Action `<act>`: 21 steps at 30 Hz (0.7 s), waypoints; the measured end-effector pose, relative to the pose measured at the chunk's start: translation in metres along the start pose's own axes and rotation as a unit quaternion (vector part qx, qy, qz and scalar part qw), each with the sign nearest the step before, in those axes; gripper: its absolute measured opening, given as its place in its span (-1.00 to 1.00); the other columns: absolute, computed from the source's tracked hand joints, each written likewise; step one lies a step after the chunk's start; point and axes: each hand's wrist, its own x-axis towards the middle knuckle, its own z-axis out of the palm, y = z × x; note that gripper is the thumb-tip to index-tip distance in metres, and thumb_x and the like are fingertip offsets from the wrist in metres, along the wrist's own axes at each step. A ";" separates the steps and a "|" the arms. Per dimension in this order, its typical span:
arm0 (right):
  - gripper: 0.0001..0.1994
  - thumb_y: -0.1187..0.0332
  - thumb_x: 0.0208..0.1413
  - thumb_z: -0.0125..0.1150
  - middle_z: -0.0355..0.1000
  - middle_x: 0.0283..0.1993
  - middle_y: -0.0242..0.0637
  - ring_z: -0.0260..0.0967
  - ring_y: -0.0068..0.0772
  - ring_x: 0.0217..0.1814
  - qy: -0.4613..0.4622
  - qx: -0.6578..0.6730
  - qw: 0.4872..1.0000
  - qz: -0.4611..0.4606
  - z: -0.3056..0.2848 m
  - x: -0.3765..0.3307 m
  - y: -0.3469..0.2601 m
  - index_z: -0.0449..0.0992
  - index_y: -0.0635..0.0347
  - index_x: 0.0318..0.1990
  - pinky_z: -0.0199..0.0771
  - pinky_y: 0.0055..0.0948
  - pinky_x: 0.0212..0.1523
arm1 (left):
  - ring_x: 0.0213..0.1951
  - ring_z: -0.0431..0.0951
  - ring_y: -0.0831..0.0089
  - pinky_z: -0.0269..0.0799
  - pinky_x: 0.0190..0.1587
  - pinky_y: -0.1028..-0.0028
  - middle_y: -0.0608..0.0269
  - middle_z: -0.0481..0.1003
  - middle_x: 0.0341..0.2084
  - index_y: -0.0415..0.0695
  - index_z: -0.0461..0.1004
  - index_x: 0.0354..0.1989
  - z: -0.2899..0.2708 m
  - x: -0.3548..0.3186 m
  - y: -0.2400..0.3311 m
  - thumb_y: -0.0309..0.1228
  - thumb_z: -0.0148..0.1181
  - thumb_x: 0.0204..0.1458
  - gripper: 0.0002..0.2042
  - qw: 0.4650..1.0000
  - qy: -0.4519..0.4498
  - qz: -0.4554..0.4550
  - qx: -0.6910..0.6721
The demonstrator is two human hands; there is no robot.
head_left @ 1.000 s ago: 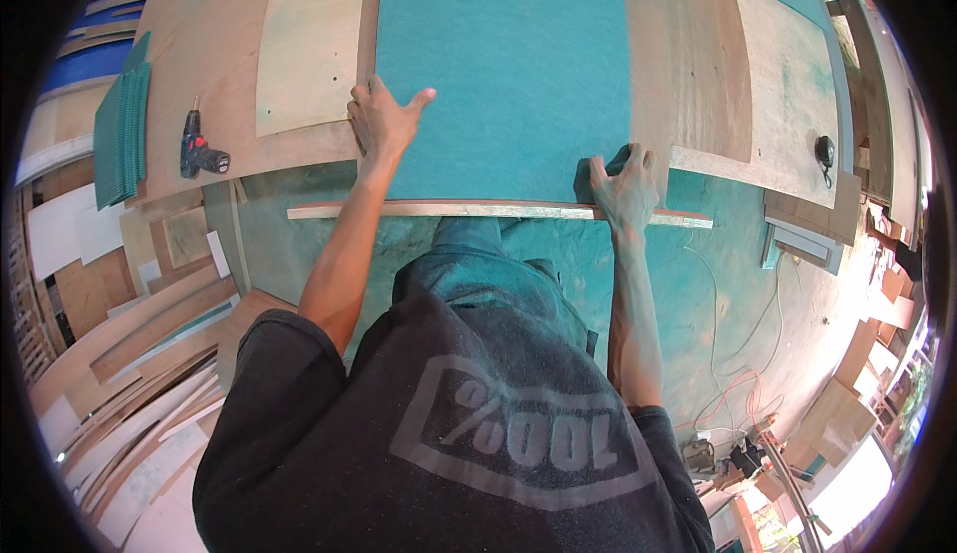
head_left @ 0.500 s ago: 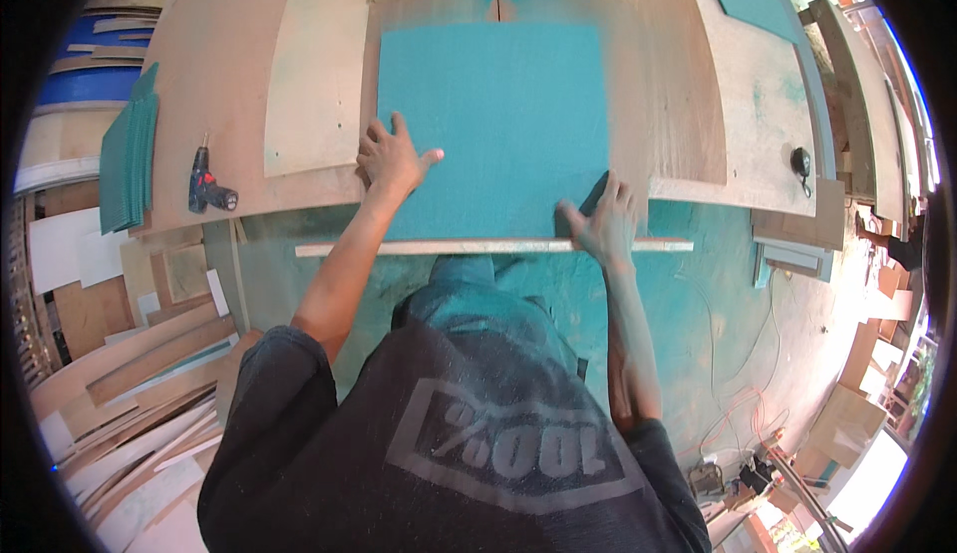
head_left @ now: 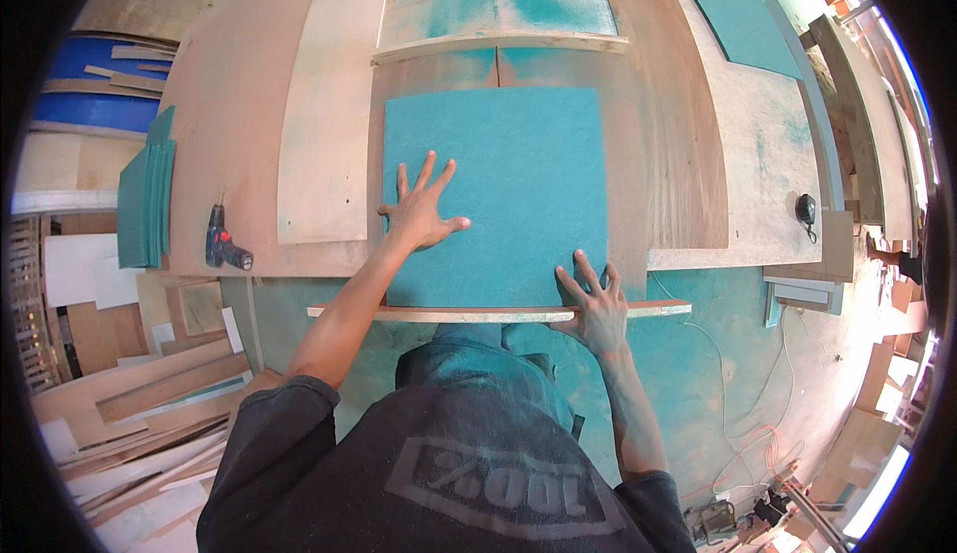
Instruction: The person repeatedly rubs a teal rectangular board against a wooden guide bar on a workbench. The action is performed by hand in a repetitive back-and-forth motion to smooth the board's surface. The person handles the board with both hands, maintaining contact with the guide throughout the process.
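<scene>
A square teal panel [head_left: 498, 154] lies flat in front of me, its near edge against a long thin wooden strip [head_left: 469, 315]. My left hand [head_left: 423, 212] rests on the panel's left half, fingers spread wide. At the near right corner is my right hand [head_left: 596, 304]. Its fingers are apart and reach over the strip onto the panel, while the thumb is lower, by the strip's front edge. How firmly it presses there cannot be seen. Beyond the panel, a wooden batten [head_left: 498, 45] runs crosswise on the worktable [head_left: 254, 135].
A cordless drill [head_left: 226, 239] lies at the left, near a stack of teal panels [head_left: 147, 204]. Another teal panel [head_left: 733, 17] lies far right. A small black tool [head_left: 805, 210] sits by the right edge. Wood offcuts [head_left: 150, 394] and cables [head_left: 763, 448] are on the floor.
My left hand has moved from the panel's left edge onto its surface, fingers spreading. My right hand has shifted from the right edge to the near corner. The view has tilted, lowering the scene.
</scene>
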 end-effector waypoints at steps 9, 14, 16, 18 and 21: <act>0.00 -0.31 -0.47 0.63 0.18 0.60 -0.56 0.23 0.32 0.38 0.038 0.044 0.998 0.000 -0.023 0.130 0.021 0.55 -0.33 0.33 0.59 0.18 0.18 | 0.57 -0.30 -0.38 0.01 0.43 -0.52 0.36 -0.28 0.66 0.45 -0.06 0.62 -0.055 0.119 -0.008 0.21 0.52 -0.15 0.14 0.999 0.044 0.018 0.008; 0.05 -0.32 -0.53 0.64 0.22 0.59 -0.51 0.22 0.34 0.40 0.035 0.039 0.999 -0.001 -0.029 0.196 0.030 0.55 -0.32 0.33 0.30 0.33 0.32 | 0.59 -0.31 -0.30 0.02 0.33 -0.70 0.45 -0.36 0.66 0.54 -0.18 0.62 -0.076 0.193 -0.030 0.31 0.43 -0.12 0.14 0.997 0.059 0.026 0.047; 0.05 -0.34 -0.52 0.63 0.23 0.58 -0.48 0.19 0.36 0.44 0.027 0.025 0.999 0.005 -0.031 0.220 0.036 0.54 -0.33 0.34 0.19 0.39 0.38 | 0.59 -0.32 -0.28 0.01 0.35 -0.67 0.46 -0.35 0.66 0.55 -0.18 0.62 -0.092 0.212 -0.023 0.32 0.40 -0.10 0.12 0.997 0.050 0.022 0.059; 0.05 -0.35 -0.51 0.63 0.25 0.57 -0.45 0.16 0.38 0.48 0.018 0.008 1.000 0.009 -0.036 0.245 0.039 0.54 -0.33 0.35 0.09 0.44 0.42 | 0.59 -0.33 -0.27 0.00 0.37 -0.65 0.48 -0.35 0.66 0.55 -0.19 0.62 -0.109 0.231 -0.016 0.32 0.39 -0.08 0.12 0.997 0.041 0.010 0.059; 0.06 -0.36 -0.50 0.63 0.25 0.57 -0.43 0.13 0.38 0.52 0.046 -0.018 0.999 -0.002 -0.046 0.278 0.043 0.53 -0.32 0.36 0.11 0.41 0.42 | 0.60 -0.34 -0.25 -0.03 0.39 -0.63 0.50 -0.35 0.66 0.55 -0.20 0.63 -0.125 0.266 -0.017 0.31 0.37 -0.05 0.10 0.997 0.044 0.005 0.060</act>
